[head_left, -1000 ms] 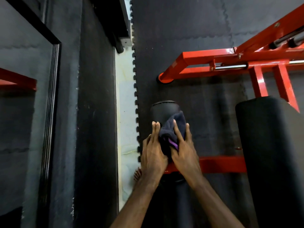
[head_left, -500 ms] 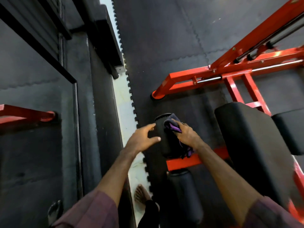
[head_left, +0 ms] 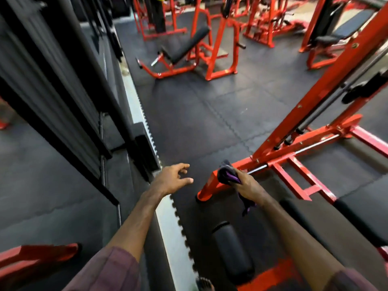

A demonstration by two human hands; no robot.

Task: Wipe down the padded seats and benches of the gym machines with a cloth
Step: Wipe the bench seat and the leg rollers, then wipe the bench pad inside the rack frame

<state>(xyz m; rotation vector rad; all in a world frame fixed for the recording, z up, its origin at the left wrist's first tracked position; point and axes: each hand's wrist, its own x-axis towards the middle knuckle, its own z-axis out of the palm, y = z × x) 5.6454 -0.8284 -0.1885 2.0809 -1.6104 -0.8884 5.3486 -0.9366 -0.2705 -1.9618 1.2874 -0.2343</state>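
My right hand (head_left: 245,184) grips a dark cloth with a purple edge (head_left: 226,174), held in the air above the red machine frame (head_left: 294,148). My left hand (head_left: 174,178) hovers free to the left with fingers loosely spread and holds nothing. Below both hands lies a black padded roller (head_left: 232,252) of the machine. The machine's black padded seat (head_left: 365,219) runs along the lower right. Farther off stands an inclined black padded bench (head_left: 186,46) on a red frame.
A black mirrored wall with rails (head_left: 63,85) runs along the left, with a pale floor strip (head_left: 168,223) beside the black rubber mats (head_left: 210,114). Several red machines (head_left: 262,22) fill the back of the room. A bare foot (head_left: 204,284) shows at the bottom edge.
Both hands have lifted off the padded roller, the right one taking the cloth with it. The view has swung up from the floor to show the gym room ahead.
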